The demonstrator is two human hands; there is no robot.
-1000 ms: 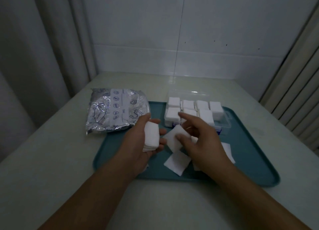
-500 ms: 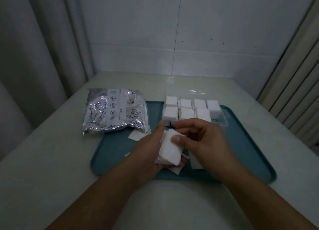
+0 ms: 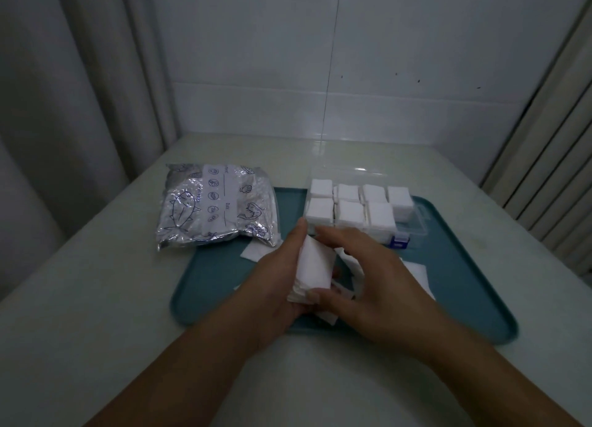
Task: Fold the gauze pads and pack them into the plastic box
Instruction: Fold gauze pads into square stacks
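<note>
Over the teal plastic tray (image 3: 224,285) the left hand (image 3: 275,285) cups a small stack of white folded gauze pads (image 3: 312,271) upright in its palm, thumb up along the far edge and fingers curled under it. The right hand (image 3: 368,285) closes on the same stack from the other side, forefinger across the top and thumb at the near lower corner, so both hands grip it together. To do this step well, I judge the edges should be squared between thumb and forefinger before anything is let go, with pressure light enough that the soft layers do not splay, and the stack kept upright so it drops cleanly into a compartment

The clear plastic compartment box (image 3: 413,224) sits at the far end of the tray with its lid lying open behind. Seven compartments show white folded pads standing proud of the dividers; whether a free cell remains at the near right I cannot tell. Loose flat white gauze squares (image 3: 416,271) lie on the tray beneath and beside the hands. A crinkled silver foil pouch with printed drawings (image 3: 217,208) rests on the pale table (image 3: 96,298), overlapping the tray's far left corner
</note>
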